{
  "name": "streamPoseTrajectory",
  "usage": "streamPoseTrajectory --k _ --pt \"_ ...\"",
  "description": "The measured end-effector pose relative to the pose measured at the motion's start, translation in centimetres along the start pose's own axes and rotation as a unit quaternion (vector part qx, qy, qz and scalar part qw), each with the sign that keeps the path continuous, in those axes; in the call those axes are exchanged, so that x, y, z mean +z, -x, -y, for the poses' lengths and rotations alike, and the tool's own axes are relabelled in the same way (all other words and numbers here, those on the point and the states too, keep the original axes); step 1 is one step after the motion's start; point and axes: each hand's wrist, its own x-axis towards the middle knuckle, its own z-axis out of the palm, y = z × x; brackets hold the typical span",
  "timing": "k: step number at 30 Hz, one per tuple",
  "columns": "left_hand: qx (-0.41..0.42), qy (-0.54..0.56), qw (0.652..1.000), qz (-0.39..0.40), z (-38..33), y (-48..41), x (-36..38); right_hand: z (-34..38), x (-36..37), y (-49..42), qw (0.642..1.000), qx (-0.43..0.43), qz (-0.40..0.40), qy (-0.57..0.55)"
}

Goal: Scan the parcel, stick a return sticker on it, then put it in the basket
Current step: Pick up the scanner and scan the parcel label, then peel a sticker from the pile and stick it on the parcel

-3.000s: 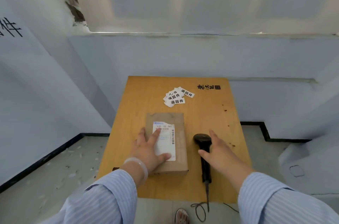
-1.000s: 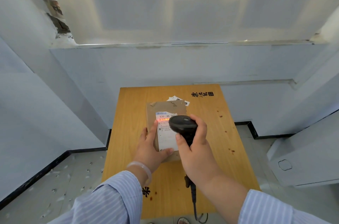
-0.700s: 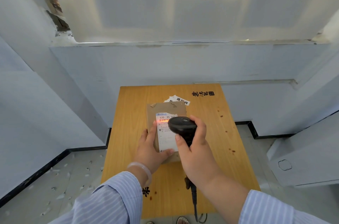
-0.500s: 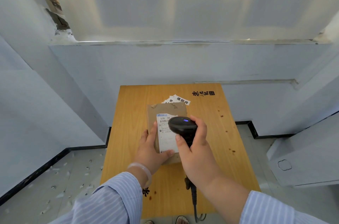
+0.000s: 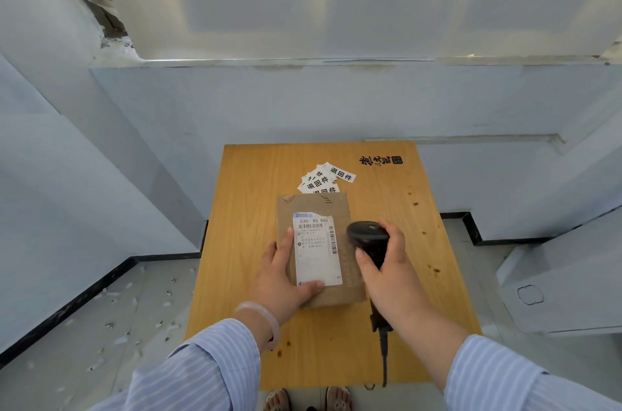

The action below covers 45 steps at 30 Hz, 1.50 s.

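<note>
A flat brown cardboard parcel (image 5: 350, 279) with a white shipping label (image 5: 316, 250) lies on the wooden table (image 5: 245, 208). My left hand (image 5: 281, 276) holds its left edge, thumb on the label's lower corner. My right hand (image 5: 392, 271) grips a black handheld barcode scanner (image 5: 367, 235), whose head is just right of the label, over the parcel's right side. A small pile of white return stickers (image 5: 323, 180) with black characters lies just beyond the parcel's far edge. No basket is in view.
The scanner's cable (image 5: 383, 360) runs down off the table's near edge. Walls close in behind and to the left. A white cabinet (image 5: 565, 286) stands to the right. Paper scraps litter the floor (image 5: 128, 319) at left. My feet show below the table.
My right hand has moved the scanner to the right, off the label, which is now fully visible. The red scan light on the label is gone. My left hand stays on the parcel.
</note>
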Motion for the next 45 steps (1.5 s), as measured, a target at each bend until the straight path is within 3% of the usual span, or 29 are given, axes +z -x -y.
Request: streamPoseTrajectory --k 9,22,26,31,33,39,45 --pt "-0.025 0.020 0.999 0.014 0.9 0.3 -0.3 -3.3 0.4 -2.7 0.996 0.078 -0.013 0.029" --pt "-0.027 -0.037 0.997 0.068 1.2 1.4 -0.3 -6.1 0.6 -4.9 0.982 0.126 0.102 0.094" --pt "-0.037 -0.019 0.997 0.058 0.7 -0.2 -1.9 -5.2 -1.0 -5.4 0.972 0.111 0.135 0.156" --pt "-0.007 0.023 0.999 -0.030 -1.6 -5.2 -5.4 -3.6 -3.3 -9.8 0.962 0.050 0.079 0.256" --pt "0.019 0.015 0.999 -0.046 -2.9 -8.5 -6.6 -2.7 -2.9 -13.0 0.957 0.022 0.094 0.272" --pt "0.025 -0.098 0.990 0.094 -4.8 -17.4 -6.8 -1.5 1.2 -21.2 0.914 -0.098 0.160 0.359" --pt "0.031 -0.160 0.976 0.146 -3.9 -22.1 -4.4 -2.8 4.6 -25.0 0.882 -0.117 0.160 0.428"
